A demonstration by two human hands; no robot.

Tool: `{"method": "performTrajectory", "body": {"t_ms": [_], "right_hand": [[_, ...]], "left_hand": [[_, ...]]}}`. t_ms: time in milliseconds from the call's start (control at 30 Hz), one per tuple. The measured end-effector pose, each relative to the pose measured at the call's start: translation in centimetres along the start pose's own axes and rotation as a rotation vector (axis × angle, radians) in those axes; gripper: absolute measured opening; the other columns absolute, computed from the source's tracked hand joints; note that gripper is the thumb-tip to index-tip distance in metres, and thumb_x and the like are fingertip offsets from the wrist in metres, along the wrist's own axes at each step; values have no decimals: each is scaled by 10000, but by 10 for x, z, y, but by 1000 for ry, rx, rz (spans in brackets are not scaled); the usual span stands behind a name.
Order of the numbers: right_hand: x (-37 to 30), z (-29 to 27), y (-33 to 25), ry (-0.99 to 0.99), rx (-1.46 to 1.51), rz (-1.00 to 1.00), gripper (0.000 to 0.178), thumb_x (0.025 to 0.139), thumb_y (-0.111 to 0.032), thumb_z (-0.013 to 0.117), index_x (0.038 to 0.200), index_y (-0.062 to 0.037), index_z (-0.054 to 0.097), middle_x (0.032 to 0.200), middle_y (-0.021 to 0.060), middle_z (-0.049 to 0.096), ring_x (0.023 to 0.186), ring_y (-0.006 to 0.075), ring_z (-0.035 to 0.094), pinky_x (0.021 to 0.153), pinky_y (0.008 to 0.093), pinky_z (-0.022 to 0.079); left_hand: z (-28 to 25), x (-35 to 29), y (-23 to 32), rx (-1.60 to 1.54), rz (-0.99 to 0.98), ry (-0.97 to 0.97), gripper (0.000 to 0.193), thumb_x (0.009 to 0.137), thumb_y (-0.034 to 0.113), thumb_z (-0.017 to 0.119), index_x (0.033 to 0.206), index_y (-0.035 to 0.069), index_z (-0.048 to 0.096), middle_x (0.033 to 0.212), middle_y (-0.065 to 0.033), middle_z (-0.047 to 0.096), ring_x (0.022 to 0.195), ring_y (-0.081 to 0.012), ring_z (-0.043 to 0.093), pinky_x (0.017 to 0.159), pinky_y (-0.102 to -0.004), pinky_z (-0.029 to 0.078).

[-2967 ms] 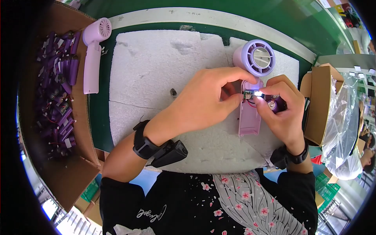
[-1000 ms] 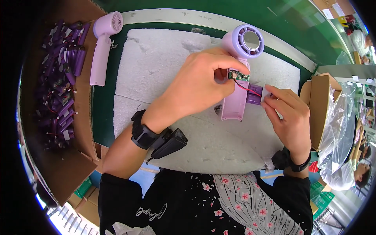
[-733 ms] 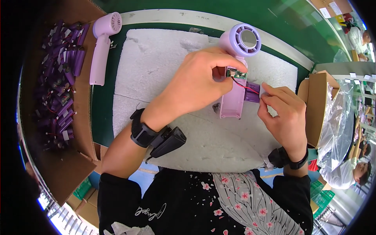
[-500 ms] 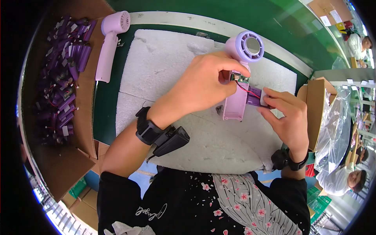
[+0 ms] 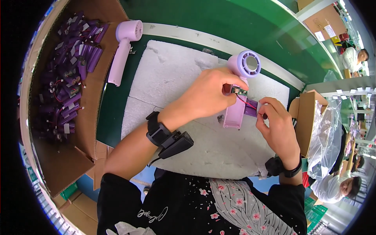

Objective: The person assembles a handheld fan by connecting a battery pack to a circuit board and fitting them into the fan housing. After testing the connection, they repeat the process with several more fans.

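A pink and lilac handheld fan (image 5: 234,113) lies on the white foam sheet with its handle opened up, head at the far end. My left hand (image 5: 207,94) is closed round the fan's neck, thumb and fingers at a small green circuit board (image 5: 240,92). Red and black wires run from the board toward a purple battery pack (image 5: 250,107) lying beside the handle's right edge. At the battery's right end, my right hand (image 5: 277,127) has its fingers closed on a small white pad (image 5: 259,107). The fingertips partly hide that pad and the battery's end.
On the left, a cardboard box (image 5: 84,129) holds several purple battery packs (image 5: 72,74). Another pink fan (image 5: 120,62) lies between it and the foam sheet (image 5: 156,74). To the right stands an open carton (image 5: 307,121) with clear plastic. Other people sit farther right.
My right fingers have drawn closer together at the white pad on the battery's end. My left hand keeps its hold on the fan. The whole view has shifted slightly.
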State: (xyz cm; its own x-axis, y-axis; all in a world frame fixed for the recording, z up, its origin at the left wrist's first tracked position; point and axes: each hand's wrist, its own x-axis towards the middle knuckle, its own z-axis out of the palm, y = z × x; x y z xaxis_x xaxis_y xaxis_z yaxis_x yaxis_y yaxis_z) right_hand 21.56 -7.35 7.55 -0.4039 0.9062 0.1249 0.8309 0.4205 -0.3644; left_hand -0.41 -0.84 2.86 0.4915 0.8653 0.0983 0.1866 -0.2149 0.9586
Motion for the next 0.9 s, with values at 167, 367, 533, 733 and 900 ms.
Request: {"method": "performTrajectory", "body": {"t_ms": [167, 367, 533, 733, 900], "right_hand": [[-1, -14, 15, -11, 121, 122, 169, 758, 66, 655, 869, 20, 536, 1076, 144, 622, 777, 285, 614, 682, 342, 513], [-50, -106, 78, 210, -131, 520, 190, 839, -26, 636, 1026, 11, 623, 972, 116, 668, 785, 206, 629, 681, 312, 504], [-24, -78, 24, 246, -16, 633, 336, 836, -102, 719, 1151, -11, 646, 989, 138, 690, 813, 245, 654, 736, 332, 513], [14, 15, 22, -21, 154, -37, 504, 700, -22, 796, 1175, -7, 627, 1055, 91, 696, 804, 198, 668, 771, 313, 541], [-3, 8, 39, -263, 482, 52, 627, 736, -21, 763, 1314, -10, 519, 1141, 128, 650, 833, 235, 687, 743, 353, 565]], "left_hand": [[0, 0, -2, 8, 3, 2, 310, 760, -5, 651, 1047, 79, 735, 1014, -74, 674, 818, -172, 627, 735, -282, 522], [-2, 1, 3, -19, -37, -24, 313, 757, -5, 659, 1049, 74, 737, 1034, -77, 685, 824, -169, 638, 735, -280, 530], [4, 1, -6, -53, 47, 50, 310, 714, 4, 675, 1010, 60, 748, 939, -108, 695, 717, -200, 635, 685, -323, 532], [2, 1, -8, 13, 117, 96, 306, 706, -5, 679, 994, 64, 757, 946, -121, 698, 710, -221, 649, 675, -321, 539], [-2, -1, 4, 123, 74, 21, 358, 725, -47, 670, 1050, 81, 750, 1053, -118, 697, 862, -226, 686, 746, -292, 549]]}}
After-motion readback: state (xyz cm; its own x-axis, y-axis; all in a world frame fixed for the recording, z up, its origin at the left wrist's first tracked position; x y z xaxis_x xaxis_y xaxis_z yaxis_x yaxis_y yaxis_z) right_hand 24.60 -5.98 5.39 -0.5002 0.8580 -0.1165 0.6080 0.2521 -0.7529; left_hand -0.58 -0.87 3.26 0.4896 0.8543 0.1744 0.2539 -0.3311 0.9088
